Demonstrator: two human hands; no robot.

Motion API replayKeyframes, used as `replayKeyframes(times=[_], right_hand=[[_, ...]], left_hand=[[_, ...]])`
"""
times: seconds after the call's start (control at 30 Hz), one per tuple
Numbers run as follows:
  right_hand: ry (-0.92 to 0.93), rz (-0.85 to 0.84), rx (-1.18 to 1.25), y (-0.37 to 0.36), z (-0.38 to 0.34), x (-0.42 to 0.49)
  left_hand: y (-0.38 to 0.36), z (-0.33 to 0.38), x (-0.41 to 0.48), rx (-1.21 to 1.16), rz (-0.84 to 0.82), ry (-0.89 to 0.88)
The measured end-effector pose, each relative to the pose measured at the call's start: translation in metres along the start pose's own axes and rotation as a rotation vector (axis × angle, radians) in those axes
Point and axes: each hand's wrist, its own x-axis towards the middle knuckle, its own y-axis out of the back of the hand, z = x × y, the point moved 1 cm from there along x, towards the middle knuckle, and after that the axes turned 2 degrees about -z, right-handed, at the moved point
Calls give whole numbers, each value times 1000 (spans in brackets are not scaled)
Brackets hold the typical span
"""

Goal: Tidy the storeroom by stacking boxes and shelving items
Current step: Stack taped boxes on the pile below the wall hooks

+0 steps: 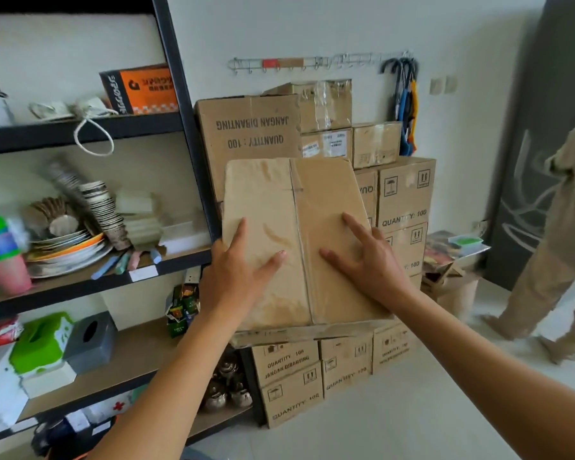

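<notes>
A dark door [545,94] with pale swirling lines on its panel stands at the right edge of the room. In front of it, a person [551,247] in loose beige clothing stands with legs apart on the pale tiled floor [429,410]. Just left of the door, 2 small switch plates [442,84] sit side by side on the white wall [312,24]. Further left of the door hangs a bunch of folded umbrellas [407,104] (black crook handles up, blue and yellow fabric below) from the right end of a long metal hook rail [312,63]. The rail runs away from the door along the wall, and a red and tan strip covers part of it.
</notes>
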Motion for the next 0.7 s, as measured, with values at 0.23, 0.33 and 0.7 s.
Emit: replayKeyframes(times=[0.23, 0.33, 0.7], right_hand=[[107, 43, -18, 77, 37, 36], [131, 42, -14, 110, 55, 51], [185, 102, -10, 181, 114, 132]], left_hand=[[-13, 91, 9, -4, 100, -5], [-24, 128, 16, 1, 143, -8], [-61, 224, 76, 10, 245, -29]])
